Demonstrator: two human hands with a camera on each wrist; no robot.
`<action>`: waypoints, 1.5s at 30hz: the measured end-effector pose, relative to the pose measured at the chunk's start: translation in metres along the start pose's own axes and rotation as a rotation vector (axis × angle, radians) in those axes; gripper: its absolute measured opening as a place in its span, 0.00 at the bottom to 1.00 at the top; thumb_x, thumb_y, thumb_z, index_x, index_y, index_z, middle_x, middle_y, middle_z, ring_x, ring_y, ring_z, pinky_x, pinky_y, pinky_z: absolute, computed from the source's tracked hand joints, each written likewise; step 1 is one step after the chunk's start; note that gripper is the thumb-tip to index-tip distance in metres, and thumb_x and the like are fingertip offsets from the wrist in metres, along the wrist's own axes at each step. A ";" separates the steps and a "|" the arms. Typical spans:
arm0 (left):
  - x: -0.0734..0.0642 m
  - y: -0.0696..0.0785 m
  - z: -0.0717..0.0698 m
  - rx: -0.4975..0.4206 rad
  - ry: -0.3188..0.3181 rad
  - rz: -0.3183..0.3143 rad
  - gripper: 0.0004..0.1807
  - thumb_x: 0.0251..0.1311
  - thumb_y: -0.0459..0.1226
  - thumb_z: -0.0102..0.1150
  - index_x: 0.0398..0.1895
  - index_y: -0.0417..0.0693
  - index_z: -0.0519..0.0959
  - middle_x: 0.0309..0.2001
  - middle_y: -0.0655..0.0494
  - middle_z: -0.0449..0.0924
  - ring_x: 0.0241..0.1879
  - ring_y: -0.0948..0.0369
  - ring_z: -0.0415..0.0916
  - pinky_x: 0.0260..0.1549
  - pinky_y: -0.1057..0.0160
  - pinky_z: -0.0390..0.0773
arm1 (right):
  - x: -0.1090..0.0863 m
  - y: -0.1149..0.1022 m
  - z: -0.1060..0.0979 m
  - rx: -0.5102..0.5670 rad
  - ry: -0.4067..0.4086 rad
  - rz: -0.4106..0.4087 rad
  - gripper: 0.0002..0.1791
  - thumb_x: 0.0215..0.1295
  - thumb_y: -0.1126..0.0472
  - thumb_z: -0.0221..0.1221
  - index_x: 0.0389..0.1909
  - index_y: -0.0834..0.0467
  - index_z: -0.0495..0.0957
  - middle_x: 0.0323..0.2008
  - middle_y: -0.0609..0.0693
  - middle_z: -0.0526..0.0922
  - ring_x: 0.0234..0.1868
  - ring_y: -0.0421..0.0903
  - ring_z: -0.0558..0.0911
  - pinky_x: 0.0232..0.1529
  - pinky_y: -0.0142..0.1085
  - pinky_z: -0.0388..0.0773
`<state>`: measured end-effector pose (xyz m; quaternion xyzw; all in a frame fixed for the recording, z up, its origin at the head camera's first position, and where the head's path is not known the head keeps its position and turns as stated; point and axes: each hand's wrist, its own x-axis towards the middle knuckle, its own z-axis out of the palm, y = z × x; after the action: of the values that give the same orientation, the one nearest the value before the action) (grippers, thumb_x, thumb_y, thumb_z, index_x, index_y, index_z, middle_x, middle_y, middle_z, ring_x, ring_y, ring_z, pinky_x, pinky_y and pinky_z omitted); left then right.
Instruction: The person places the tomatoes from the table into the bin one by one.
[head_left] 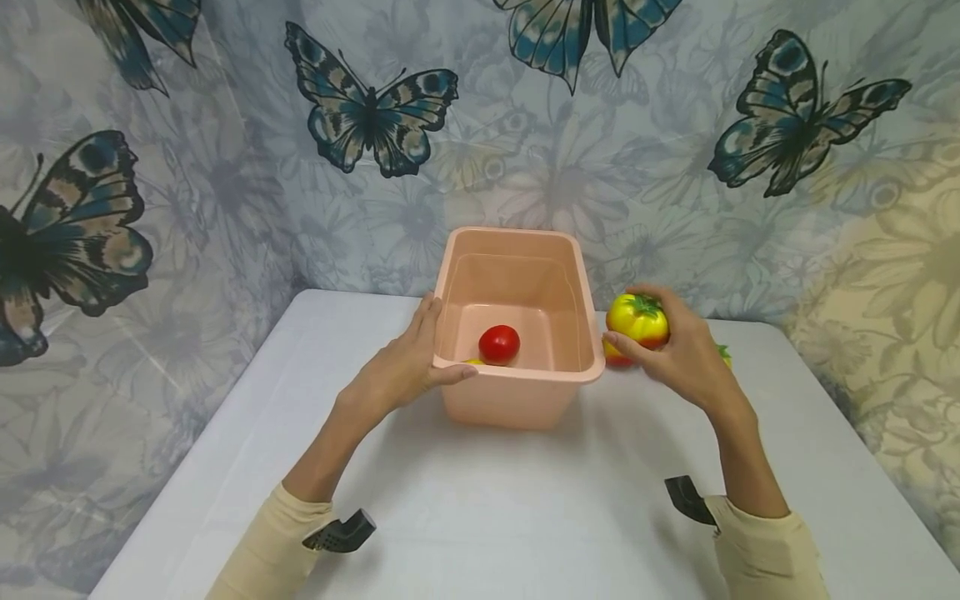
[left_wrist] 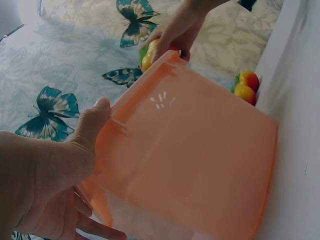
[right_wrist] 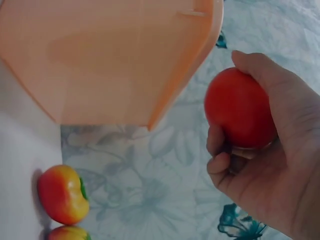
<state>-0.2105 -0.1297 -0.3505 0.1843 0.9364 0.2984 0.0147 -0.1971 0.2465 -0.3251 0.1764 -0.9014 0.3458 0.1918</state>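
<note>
A peach-coloured plastic bin stands on the white table. My left hand grips its near left corner, thumb over the rim and fingers along the outer side. To the right of the bin, my right hand holds a yellow-and-red bell pepper above the table, green stem end up. From below, in the right wrist view, that pepper looks smooth and red. Inside the bin lies a round red tomato-like thing; beside it a sliver of something yellow shows, mostly hidden by the near rim.
On the table right of the bin sit two more yellow-and-red peppers, partly hidden by my right hand in the head view. Butterfly-patterned cloth hangs behind the white table. Black cameras are strapped to both sleeves.
</note>
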 end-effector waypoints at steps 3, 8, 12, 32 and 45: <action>0.000 0.001 -0.001 0.004 0.002 -0.002 0.68 0.58 0.68 0.66 0.87 0.50 0.36 0.87 0.48 0.33 0.72 0.37 0.70 0.69 0.39 0.74 | 0.002 -0.002 0.000 0.004 0.001 0.002 0.38 0.64 0.57 0.72 0.72 0.58 0.66 0.58 0.64 0.79 0.51 0.58 0.79 0.44 0.11 0.70; 0.001 0.001 0.000 0.009 0.009 0.006 0.67 0.58 0.68 0.67 0.87 0.50 0.36 0.87 0.47 0.34 0.72 0.37 0.71 0.69 0.39 0.74 | 0.007 -0.007 -0.001 0.003 -0.023 0.007 0.37 0.67 0.55 0.69 0.72 0.58 0.64 0.55 0.65 0.80 0.46 0.57 0.80 0.38 0.17 0.75; 0.001 0.002 -0.001 0.015 0.012 0.003 0.67 0.59 0.68 0.66 0.87 0.50 0.37 0.87 0.47 0.34 0.71 0.37 0.72 0.68 0.39 0.75 | 0.013 -0.011 -0.003 -0.011 -0.046 0.013 0.38 0.70 0.52 0.66 0.74 0.58 0.61 0.51 0.65 0.80 0.41 0.56 0.79 0.32 0.23 0.79; -0.002 0.003 0.001 0.001 -0.002 -0.031 0.69 0.57 0.68 0.68 0.87 0.51 0.35 0.87 0.51 0.33 0.68 0.40 0.75 0.66 0.40 0.77 | 0.037 -0.016 0.019 0.121 -0.123 -0.003 0.27 0.76 0.50 0.57 0.67 0.61 0.64 0.51 0.61 0.79 0.48 0.54 0.77 0.45 0.24 0.74; 0.000 0.001 0.001 -0.006 0.000 -0.014 0.69 0.57 0.67 0.68 0.87 0.50 0.35 0.87 0.50 0.33 0.69 0.43 0.74 0.67 0.42 0.78 | 0.044 -0.019 0.025 0.090 -0.148 -0.048 0.36 0.70 0.51 0.65 0.70 0.59 0.60 0.58 0.61 0.79 0.51 0.55 0.81 0.50 0.30 0.81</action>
<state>-0.2097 -0.1289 -0.3507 0.1776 0.9367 0.3011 0.0174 -0.2320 0.2079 -0.3116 0.2315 -0.8922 0.3672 0.1248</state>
